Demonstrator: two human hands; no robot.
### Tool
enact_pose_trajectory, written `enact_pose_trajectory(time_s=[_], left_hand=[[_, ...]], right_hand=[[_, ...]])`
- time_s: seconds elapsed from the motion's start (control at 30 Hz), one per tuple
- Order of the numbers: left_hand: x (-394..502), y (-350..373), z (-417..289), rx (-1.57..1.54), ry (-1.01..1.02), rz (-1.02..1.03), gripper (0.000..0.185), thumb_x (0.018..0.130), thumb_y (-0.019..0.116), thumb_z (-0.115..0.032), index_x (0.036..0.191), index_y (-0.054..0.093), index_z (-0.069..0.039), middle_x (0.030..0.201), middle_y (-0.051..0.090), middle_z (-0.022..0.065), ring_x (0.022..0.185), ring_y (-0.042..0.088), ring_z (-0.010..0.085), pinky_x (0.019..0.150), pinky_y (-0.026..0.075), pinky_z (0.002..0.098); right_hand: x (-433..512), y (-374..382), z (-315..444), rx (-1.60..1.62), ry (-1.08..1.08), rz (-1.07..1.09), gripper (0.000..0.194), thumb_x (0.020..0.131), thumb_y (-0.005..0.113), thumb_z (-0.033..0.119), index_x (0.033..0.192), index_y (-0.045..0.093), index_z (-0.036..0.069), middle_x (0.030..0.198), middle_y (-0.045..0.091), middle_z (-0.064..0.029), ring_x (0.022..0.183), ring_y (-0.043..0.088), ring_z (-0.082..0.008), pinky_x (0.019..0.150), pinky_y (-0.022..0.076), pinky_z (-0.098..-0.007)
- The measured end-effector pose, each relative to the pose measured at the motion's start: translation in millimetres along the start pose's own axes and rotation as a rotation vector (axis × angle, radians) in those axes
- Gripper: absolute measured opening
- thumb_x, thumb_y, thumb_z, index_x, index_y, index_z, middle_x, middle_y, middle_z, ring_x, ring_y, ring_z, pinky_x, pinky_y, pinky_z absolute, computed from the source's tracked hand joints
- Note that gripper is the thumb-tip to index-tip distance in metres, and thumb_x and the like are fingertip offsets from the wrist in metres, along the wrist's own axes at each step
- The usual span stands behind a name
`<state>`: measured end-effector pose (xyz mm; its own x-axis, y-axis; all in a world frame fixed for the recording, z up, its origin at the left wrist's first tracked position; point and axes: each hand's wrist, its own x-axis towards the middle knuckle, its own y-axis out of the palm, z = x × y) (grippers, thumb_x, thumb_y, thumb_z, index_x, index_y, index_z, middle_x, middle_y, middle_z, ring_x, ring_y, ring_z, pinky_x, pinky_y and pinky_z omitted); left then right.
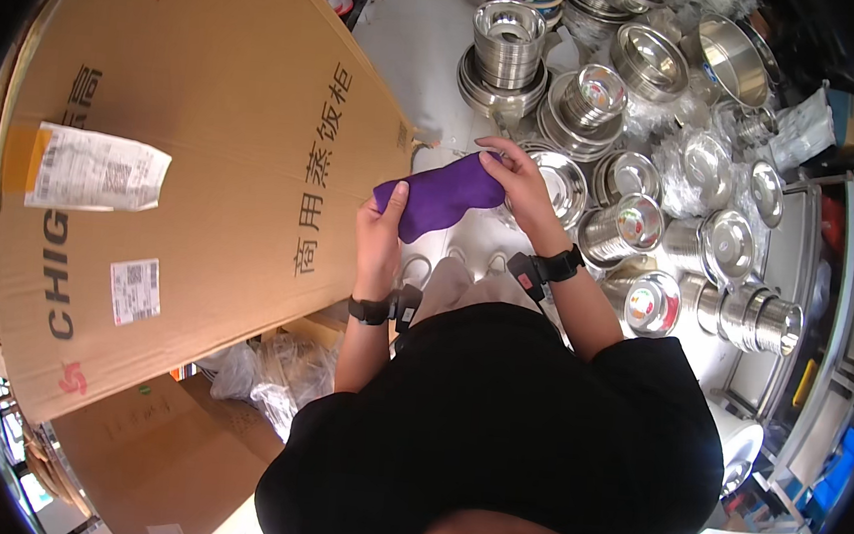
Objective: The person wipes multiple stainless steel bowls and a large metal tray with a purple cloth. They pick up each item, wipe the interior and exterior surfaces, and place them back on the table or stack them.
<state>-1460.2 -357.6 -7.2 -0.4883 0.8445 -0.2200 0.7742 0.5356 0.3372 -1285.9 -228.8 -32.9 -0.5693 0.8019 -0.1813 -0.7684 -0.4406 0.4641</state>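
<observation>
A folded purple cloth (444, 197) is stretched between my two hands, held up above the floor in front of me. My left hand (380, 237) pinches its left end, thumb on top and fingers beneath. At the cloth's upper right corner, my right hand (520, 184) grips it between thumb and fingers, with the index finger reaching past the edge. A black strap with a small device (386, 309) is around my left wrist, and a similar strap (547, 267) is around the right one. The cloth's underside is hidden.
To my left stands a tall cardboard carton (244, 102) with printing and labels. Stacked stainless steel basins (508, 47) and bowls (622, 226) cover the floor ahead and right, some in clear plastic wrap (697, 175). A metal rack (838, 299) stands at far right. Another carton (156, 456) is behind left.
</observation>
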Motion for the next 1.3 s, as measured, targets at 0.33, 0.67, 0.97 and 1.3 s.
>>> enact_pose_trajectory(time_s=[0.33,0.67,0.97,1.3], left_hand=[[107.2,-28.9,-23.9,0.073,0.029,0.042,0.022,0.095,0.064,-0.018,0.099,0.069,0.003,0.092,0.069,0.0056,0.081,0.063,0.0107,0.075,0.05,0.025],[181.6,-29.0,-47.8,0.035,0.11,-0.004,0.022,0.094,0.067,-0.02,0.093,0.069,0.002,0.086,0.068,0.0023,0.076,0.058,0.007,0.071,0.047,0.0222],[254.0,-34.9,-54.1,0.01,0.08,-0.046,0.023,0.095,0.065,-0.021,0.097,0.067,0.002,0.088,0.068,0.0023,0.078,0.058,0.0066,0.072,0.047,0.0218],[406.2,20.4,-61.0,-0.055,0.158,-0.021,0.017,0.095,0.064,-0.014,0.096,0.067,0.003,0.089,0.068,0.0024,0.081,0.059,0.0074,0.074,0.047,0.0222]], right_hand=[[112.3,35.0,4.5,-0.066,0.185,0.222,0.039,0.091,0.068,0.016,0.128,0.058,0.007,0.102,0.068,-0.0081,0.09,0.065,-0.0136,0.081,0.0508,-0.0251],[175.3,49.1,35.8,-0.071,-0.068,-0.03,0.026,0.094,0.064,0.014,0.118,0.065,0.005,0.095,0.066,-0.0007,0.084,0.061,-0.0068,0.075,0.048,-0.0211],[259.7,47.9,44.8,-0.059,-0.079,0.01,0.025,0.093,0.065,0.013,0.116,0.066,0.003,0.095,0.066,-0.001,0.085,0.06,-0.0064,0.076,0.0476,-0.0201],[415.4,0.2,78.9,-0.082,-0.076,0.035,0.024,0.094,0.064,0.016,0.115,0.066,0.004,0.094,0.066,-0.0001,0.084,0.06,-0.0051,0.075,0.0471,-0.0186]])
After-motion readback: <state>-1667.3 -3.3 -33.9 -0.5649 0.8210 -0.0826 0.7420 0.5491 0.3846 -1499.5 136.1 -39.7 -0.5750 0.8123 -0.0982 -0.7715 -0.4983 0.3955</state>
